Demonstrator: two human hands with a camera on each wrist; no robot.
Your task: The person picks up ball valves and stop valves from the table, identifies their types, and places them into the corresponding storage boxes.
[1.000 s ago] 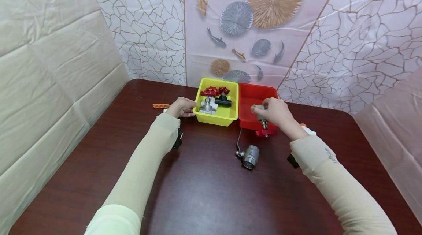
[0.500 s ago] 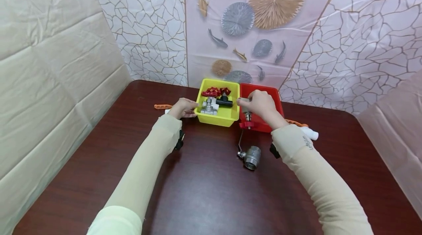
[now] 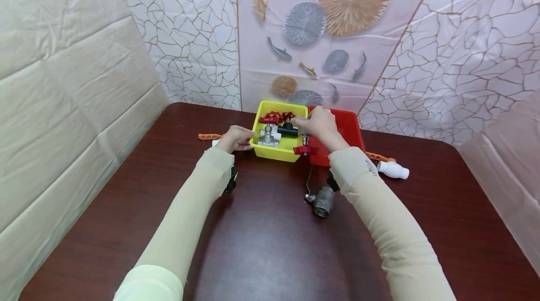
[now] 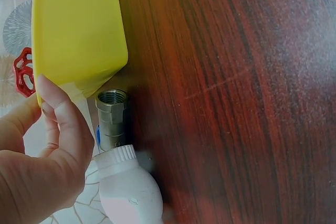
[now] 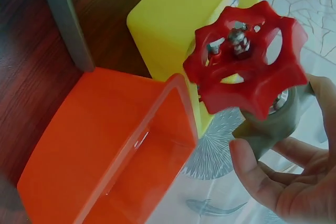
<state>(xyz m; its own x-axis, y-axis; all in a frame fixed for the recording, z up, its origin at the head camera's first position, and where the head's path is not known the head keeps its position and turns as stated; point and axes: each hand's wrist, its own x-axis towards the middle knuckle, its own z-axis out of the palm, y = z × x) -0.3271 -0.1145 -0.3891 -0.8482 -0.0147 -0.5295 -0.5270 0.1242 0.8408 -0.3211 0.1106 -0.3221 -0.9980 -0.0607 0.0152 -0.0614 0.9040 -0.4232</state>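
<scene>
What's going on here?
A person's right hand grips a red-handwheel valve at the edge of the yellow bin, next to the red bin, not yet released. The left hand holds the yellow bin's rim. More handwheel valves sit inside. A metal ball valve and a white fitting lie on the table.

I have the left arm and right arm stretched forward on my feed, both sleeved to the wrists. My left hand pinches between thumb and fingers; my right hand angles inward, gripping.
</scene>
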